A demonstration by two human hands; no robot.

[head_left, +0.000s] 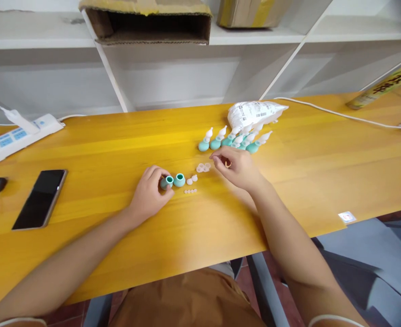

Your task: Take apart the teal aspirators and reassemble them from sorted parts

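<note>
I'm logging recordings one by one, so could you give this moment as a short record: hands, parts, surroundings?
Left hand: fingers around an open teal bulb
Right hand: fingers curled; whether it holds anything is unclear
Beside held bulb: second open bulb, upright
Between hands: small pale pieces, in groups
Beyond right hand: teal bulbs with white tips; white bag
Far left: phone, power strip

Bulbs (179,182) are teal, tips (209,132) wht, tbl (119,154) ylw-brn, phone (40,199) blk.
</note>
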